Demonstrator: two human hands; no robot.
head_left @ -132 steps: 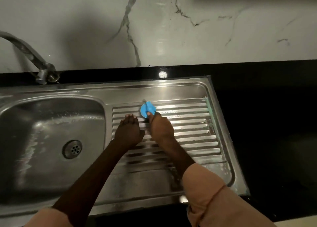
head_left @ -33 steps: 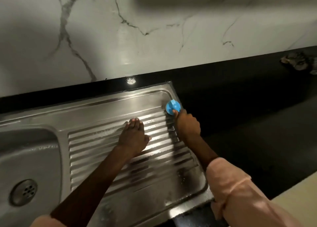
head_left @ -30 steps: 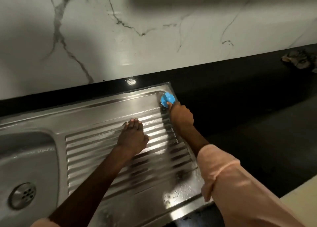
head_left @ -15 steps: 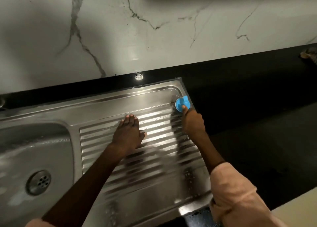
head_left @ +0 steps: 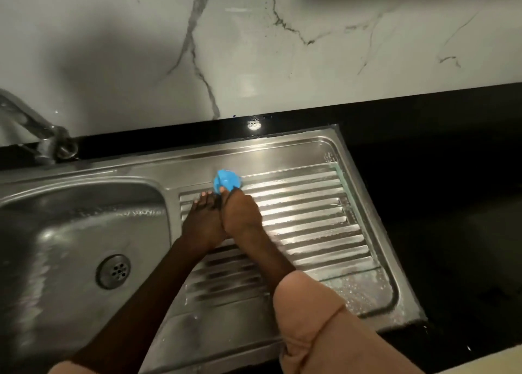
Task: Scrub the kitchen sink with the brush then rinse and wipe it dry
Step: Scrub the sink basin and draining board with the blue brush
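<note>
Tap at far left, no water seen running. Basin w/ drain shows wet streaks, so prob. scrubbed or at least wetted, can't confirm. Left hand lies flat, fingers straight, on the left end of the ribbed drainboard, touching the right hand, which grips the blue brush pressed on the board's back-left corner. Suds/droplets at the board's front right. Judging: scrubbing stage, drainboard in progress; rinse & wipe-dry both left to do, no cloth in view.
</note>
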